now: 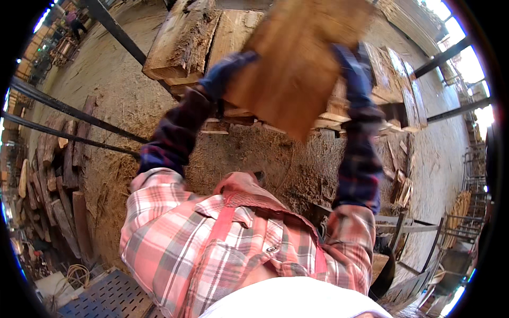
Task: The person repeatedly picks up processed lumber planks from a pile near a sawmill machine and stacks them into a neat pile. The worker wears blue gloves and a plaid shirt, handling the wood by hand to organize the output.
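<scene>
Currently on my head view, both hands were set well apart from each other and clamped on one wide wooden board (297, 69). I read the left hand (225, 74), in blue, at the board's left edge and the right hand (348, 66), also in blue, at its right edge. Both hands and the board were blurred, and I could not resolve the individual fingers. The board was located between the hands, lying askew, with one near corner pointing back between the dark checked sleeves (360, 164). I could not determine whether its underside touched the timber stack (183, 42) below and beyond the hands. That stack consisted of thick, rough-sawn beams, extending to the left of the left hand and to the right of the right hand.

Dark metal bars (79, 108) crossed the area left of the left hand. Farther out on that side, and nearer the torso, I noted a pile of logs (66, 180). Well behind the left hand were a coiled cord (78, 275) and a perforated metal plate (111, 297). Wood scraps (403, 191) lay to the right of the right forearm. A person (76, 24) stood far beyond the left hand.
</scene>
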A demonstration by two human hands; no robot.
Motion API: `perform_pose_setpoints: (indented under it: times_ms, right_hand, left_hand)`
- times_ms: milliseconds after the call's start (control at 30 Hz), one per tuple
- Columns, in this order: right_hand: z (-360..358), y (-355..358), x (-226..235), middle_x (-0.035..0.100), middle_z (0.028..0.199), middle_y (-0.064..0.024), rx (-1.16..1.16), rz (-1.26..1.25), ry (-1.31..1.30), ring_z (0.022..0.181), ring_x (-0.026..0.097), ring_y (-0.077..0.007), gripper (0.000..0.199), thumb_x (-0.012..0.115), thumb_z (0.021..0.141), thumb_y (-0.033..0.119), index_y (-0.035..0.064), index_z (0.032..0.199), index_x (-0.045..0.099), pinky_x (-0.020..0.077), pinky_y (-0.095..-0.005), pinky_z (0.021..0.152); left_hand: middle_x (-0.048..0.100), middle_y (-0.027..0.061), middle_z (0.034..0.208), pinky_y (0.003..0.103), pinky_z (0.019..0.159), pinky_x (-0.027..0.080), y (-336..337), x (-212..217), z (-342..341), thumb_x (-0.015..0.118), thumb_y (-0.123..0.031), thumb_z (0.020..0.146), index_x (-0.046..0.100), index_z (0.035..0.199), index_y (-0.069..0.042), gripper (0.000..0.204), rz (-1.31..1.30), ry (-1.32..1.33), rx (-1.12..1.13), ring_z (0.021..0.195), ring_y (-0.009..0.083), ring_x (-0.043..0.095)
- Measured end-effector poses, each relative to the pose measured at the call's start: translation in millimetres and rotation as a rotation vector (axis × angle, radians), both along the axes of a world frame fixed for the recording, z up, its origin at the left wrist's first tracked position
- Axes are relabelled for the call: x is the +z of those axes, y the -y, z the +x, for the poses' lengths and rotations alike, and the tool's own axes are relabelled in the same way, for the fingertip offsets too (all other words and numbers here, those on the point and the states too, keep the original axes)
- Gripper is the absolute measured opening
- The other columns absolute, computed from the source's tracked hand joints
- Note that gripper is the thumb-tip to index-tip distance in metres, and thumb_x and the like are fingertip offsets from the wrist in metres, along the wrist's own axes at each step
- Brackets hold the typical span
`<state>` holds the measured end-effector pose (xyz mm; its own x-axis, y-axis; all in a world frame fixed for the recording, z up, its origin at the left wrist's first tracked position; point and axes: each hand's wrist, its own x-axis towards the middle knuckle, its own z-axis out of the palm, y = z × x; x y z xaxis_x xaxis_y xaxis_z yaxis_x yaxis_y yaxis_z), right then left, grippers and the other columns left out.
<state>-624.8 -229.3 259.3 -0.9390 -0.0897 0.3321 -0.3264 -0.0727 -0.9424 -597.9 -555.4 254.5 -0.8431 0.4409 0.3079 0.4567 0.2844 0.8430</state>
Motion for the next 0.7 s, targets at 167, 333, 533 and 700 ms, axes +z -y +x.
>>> perform_pose_setpoints:
  times_ms: [167,333,533,700]
  right_hand:
    - [-36.3,178.1,-130.4,0.025,0.139,-0.0198,-0.117,0.470,0.062,0.125,0.032,-0.0269,0.089,0.069,0.075,0.022,-0.0013,0.139,0.010,0.0284,-0.0280,0.103]
    - [24.9,136.7,-198.2,0.051,0.116,-0.0064,0.720,-0.293,0.281,0.104,0.047,-0.0156,0.035,0.053,0.089,0.019,0.0051,0.121,0.046,0.0376,-0.0273,0.091]
    - [271.0,-46.2,-259.7,0.060,0.098,-0.0056,-0.003,0.394,0.440,0.088,0.052,-0.0131,0.024,0.053,0.090,0.023,0.0055,0.105,0.061,0.0428,-0.0297,0.083]
    - [534.3,-80.1,-216.0,0.062,0.088,-0.0004,-0.547,-0.353,0.732,0.077,0.051,-0.0076,0.031,0.058,0.086,0.030,0.0043,0.102,0.064,0.0440,-0.0255,0.071]
  left_hand:
    - [0.062,0.0110,0.104,0.028,0.082,0.048,14.2,-7.8,22.7,0.056,-0.020,0.087,0.056,0.109,0.003,0.032,0.220,-0.008,0.526,0.095,0.0165,0.058]
    - [0.062,0.0088,0.104,0.025,0.083,0.046,-116.8,-79.3,20.7,0.059,-0.012,0.085,0.058,0.110,0.002,0.028,0.546,0.033,0.245,0.093,0.0127,0.057]
    - [0.062,0.0091,0.104,0.025,0.082,0.045,-356.1,-225.4,128.0,0.062,-0.021,0.084,0.060,0.106,0.002,0.032,0.157,0.835,-0.574,0.091,0.0142,0.057]
    - [0.060,0.0054,0.098,0.025,0.070,0.044,-463.8,-299.7,325.0,0.065,-0.038,0.080,0.060,0.105,-0.003,0.043,-0.497,0.975,-1.304,0.084,0.0113,0.054]
